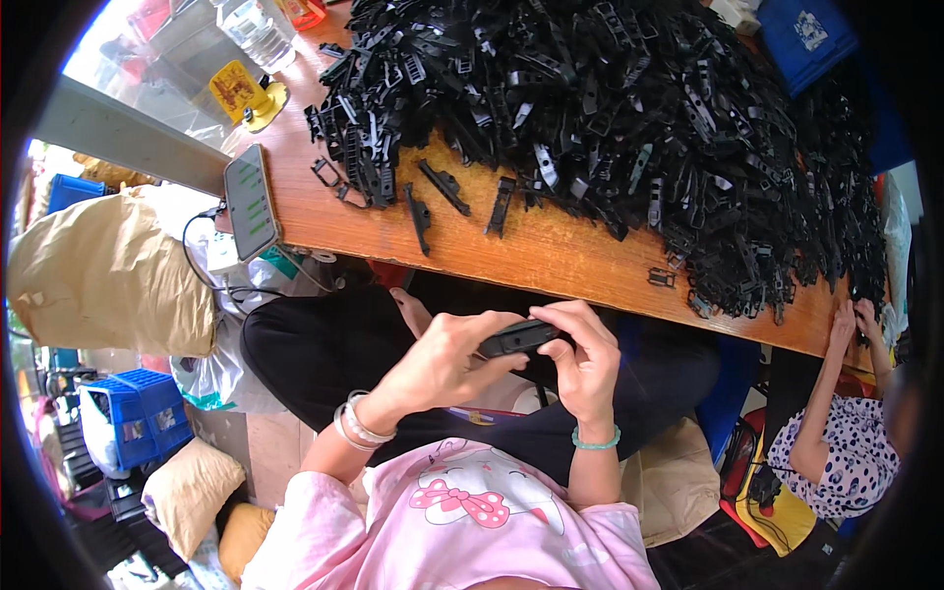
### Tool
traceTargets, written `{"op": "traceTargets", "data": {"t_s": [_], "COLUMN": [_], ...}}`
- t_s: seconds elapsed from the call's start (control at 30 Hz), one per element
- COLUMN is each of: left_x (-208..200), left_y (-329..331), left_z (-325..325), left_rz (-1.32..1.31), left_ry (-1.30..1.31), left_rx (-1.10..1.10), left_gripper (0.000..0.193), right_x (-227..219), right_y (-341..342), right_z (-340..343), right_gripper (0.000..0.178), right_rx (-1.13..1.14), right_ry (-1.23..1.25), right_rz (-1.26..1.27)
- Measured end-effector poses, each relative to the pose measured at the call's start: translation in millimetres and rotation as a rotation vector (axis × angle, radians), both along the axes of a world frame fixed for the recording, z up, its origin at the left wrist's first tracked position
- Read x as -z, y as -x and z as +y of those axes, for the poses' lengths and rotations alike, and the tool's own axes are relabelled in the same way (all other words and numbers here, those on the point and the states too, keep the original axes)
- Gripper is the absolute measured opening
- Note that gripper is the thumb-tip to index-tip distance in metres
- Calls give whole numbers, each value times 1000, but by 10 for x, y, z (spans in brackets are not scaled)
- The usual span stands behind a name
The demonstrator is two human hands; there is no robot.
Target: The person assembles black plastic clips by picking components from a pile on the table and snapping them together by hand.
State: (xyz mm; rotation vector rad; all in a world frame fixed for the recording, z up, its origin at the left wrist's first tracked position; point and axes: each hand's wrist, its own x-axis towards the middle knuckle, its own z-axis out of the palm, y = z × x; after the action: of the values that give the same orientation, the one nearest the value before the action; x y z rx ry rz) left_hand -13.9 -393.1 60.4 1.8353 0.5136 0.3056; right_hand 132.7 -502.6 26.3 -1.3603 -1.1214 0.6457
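Between my two hands, above my lap, is a long black plastic part (519, 338) with rounded ends. The fingers and thumb of my left hand (454, 356) close on its left end. My right hand (582, 354) pinches the other end between thumb and fingers. Past my hands, on the wooden table (590, 258), lies a large heap of black plastic parts (570, 108). Several loose black parts (444, 187) lie apart from it near the table's front edge.
A phone (253, 204) with a cable leans at the table's left edge, near a yellow holder (248, 96) and a clear bottle (258, 34). A blue crate (136, 421) and brown sacks (113, 270) stand at left. At right, another person's hands (854, 323) reach the heap.
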Motion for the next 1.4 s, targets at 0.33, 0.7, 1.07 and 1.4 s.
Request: {"op": "traceTargets", "data": {"t_s": [0.33,0.7,1.07,1.4], "left_x": [331,307,23,276], "left_y": [182,346,-157,-82], "left_z": [743,1018,102,-5], "left_rz": [151,330,-53,-360], "left_ry": [-727,-1138,-134,881], "left_rx": [-755,-920,-167,-203], "left_gripper": [9,10,31,24], "right_x": [143,151,-132,-23], "right_y": [-71,-674,-154,-79], "right_z": [-169,-206,98,67], "right_gripper": [14,13,25,20], "right_rx": [59,879,185,-13], "right_ry": [205,296,-192,-100], "right_rz": [143,-774,-523,-215]}}
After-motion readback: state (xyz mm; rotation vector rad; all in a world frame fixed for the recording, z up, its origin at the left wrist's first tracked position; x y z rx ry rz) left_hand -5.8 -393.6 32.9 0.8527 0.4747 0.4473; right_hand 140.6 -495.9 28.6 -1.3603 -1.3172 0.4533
